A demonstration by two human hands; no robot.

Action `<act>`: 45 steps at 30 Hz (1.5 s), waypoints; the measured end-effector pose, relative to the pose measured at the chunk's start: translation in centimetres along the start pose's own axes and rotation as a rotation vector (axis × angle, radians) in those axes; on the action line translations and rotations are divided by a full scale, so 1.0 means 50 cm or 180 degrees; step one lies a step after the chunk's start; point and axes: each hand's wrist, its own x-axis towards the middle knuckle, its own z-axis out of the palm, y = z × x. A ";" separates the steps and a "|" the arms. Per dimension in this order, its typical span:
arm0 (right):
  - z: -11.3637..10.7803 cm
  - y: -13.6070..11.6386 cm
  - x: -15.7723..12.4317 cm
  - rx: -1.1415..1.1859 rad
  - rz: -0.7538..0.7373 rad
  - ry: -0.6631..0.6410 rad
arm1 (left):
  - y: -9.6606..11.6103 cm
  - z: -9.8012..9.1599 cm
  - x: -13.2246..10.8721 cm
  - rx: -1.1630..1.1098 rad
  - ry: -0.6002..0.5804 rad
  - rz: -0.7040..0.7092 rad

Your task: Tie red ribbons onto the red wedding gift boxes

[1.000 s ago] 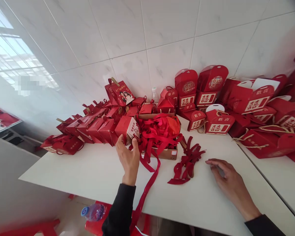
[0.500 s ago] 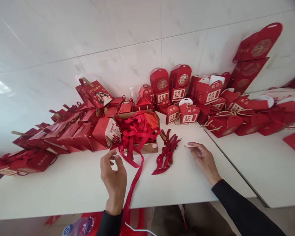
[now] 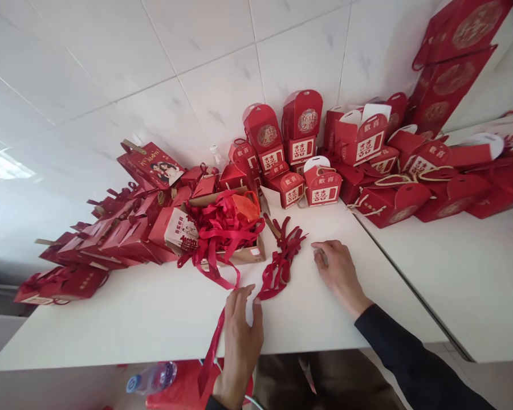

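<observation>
My left hand (image 3: 243, 327) is over the front of the white table (image 3: 166, 322), fingers and thumb apart with nothing between them. A long red ribbon (image 3: 214, 344) runs from the cardboard box (image 3: 253, 254) and passes behind this hand. Just beyond its fingertips lies a bundle of dark red ribbon pieces (image 3: 277, 267). My right hand (image 3: 337, 274) rests low over the table, right of that bundle. Its fingers are curled together, and whatever they may hold is hidden. Loose red ribbons (image 3: 226, 225) heap up in the cardboard box.
Red gift boxes (image 3: 123, 239) with ribbon handles crowd the left. More red boxes (image 3: 325, 185), some with cord handles, stand along the tiled wall and to the right. A table seam (image 3: 410, 287) runs at right. Below the front edge lies a plastic bottle (image 3: 151, 378).
My left hand has moved right and nearer, from beside the cardboard box to the front of the ribbon bundle. A thin bit seen at my right fingertips no longer shows. The view has shifted.
</observation>
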 end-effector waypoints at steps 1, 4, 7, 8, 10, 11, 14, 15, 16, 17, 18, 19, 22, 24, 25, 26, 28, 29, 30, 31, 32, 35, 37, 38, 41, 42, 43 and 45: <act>0.000 0.001 0.000 -0.0013 -0.0006 -0.0028 | 0.003 0.009 0.002 0.0015 -0.0096 -0.0032; -0.011 -0.004 -0.004 -0.0005 -0.0013 -0.0042 | 0.007 0.036 0.015 0.0001 -0.0256 -0.0120; -0.031 -0.034 -0.012 0.0080 -0.0115 -0.0024 | 0.004 0.051 0.027 -0.0105 -0.0295 -0.0184; -0.036 -0.048 -0.015 0.0125 -0.0202 -0.0062 | 0.002 0.052 0.029 -0.0151 -0.0282 -0.0208; -0.042 -0.078 -0.023 0.0219 -0.0449 -0.0244 | -0.001 0.051 0.032 -0.0235 -0.0230 -0.0269; -0.041 -0.091 -0.026 0.0253 -0.0577 -0.0363 | -0.002 0.050 0.032 -0.0271 -0.0196 -0.0307; -0.023 -0.113 -0.030 0.0231 -0.0772 -0.0612 | -0.005 0.046 0.029 -0.0368 -0.0081 -0.0455; -0.015 -0.114 -0.030 0.0190 -0.0769 -0.0640 | -0.007 0.046 0.028 -0.0403 -0.0035 -0.0521; -0.008 -0.113 -0.029 0.0145 -0.0749 -0.0650 | -0.008 0.046 0.026 -0.0440 0.0010 -0.0588; -0.003 -0.111 -0.029 0.0101 -0.0721 -0.0650 | -0.010 0.046 0.025 -0.0481 0.0050 -0.0652; 0.001 -0.109 -0.028 0.0063 -0.0696 -0.0644 | -0.012 0.046 0.024 -0.0526 0.0084 -0.0706; 0.002 -0.107 -0.028 0.0031 -0.0675 -0.0634 | -0.013 0.046 0.022 -0.0572 0.0108 -0.0747; 0.000 -0.107 -0.028 -0.0051 -0.0632 -0.0595 | -0.015 0.043 0.017 -0.0665 0.0179 -0.0813; -0.003 -0.110 -0.028 -0.0094 -0.0627 -0.0586 | -0.014 0.038 0.010 -0.0685 0.0271 -0.0829; -0.004 -0.112 -0.028 -0.0109 -0.0632 -0.0588 | -0.013 0.035 0.006 -0.0691 0.0329 -0.0830; -0.004 -0.113 -0.028 -0.0119 -0.0642 -0.0590 | -0.012 0.031 0.002 -0.0693 0.0390 -0.0823; -0.005 -0.115 -0.028 -0.0125 -0.0667 -0.0590 | -0.011 0.025 -0.008 -0.0682 0.0486 -0.0769; -0.004 -0.116 -0.027 -0.0127 -0.0682 -0.0584 | -0.010 0.023 -0.012 -0.0669 0.0509 -0.0720; -0.004 -0.117 -0.027 -0.0132 -0.0698 -0.0572 | -0.010 0.023 -0.015 -0.0659 0.0511 -0.0646; -0.003 -0.117 -0.026 -0.0141 -0.0716 -0.0557 | -0.009 0.026 -0.018 -0.0658 0.0495 -0.0554; -0.002 -0.117 -0.026 -0.0155 -0.0739 -0.0540 | -0.008 0.031 -0.019 -0.0676 0.0464 -0.0457; 0.002 -0.109 -0.023 -0.0201 -0.0836 -0.0499 | -0.005 0.055 -0.017 -0.0446 0.0394 -0.0099; 0.006 -0.100 -0.021 -0.0219 -0.0874 -0.0493 | -0.003 0.069 -0.013 -0.0097 0.0297 0.0095; 0.007 -0.096 -0.021 -0.0221 -0.0875 -0.0505 | -0.002 0.074 -0.011 0.0010 0.0189 0.0123; 0.007 -0.088 -0.023 -0.0181 -0.0805 -0.0605 | -0.003 0.069 -0.007 -0.0092 -0.0177 -0.0083; 0.006 -0.087 -0.023 -0.0153 -0.0765 -0.0650 | -0.003 0.062 -0.005 -0.0149 -0.0245 -0.0193; 0.005 -0.087 -0.023 -0.0123 -0.0717 -0.0690 | -0.003 0.053 -0.003 -0.0171 -0.0269 -0.0295; 0.004 -0.088 -0.024 -0.0061 -0.0609 -0.0758 | 0.001 0.028 0.007 -0.0128 -0.0235 -0.0493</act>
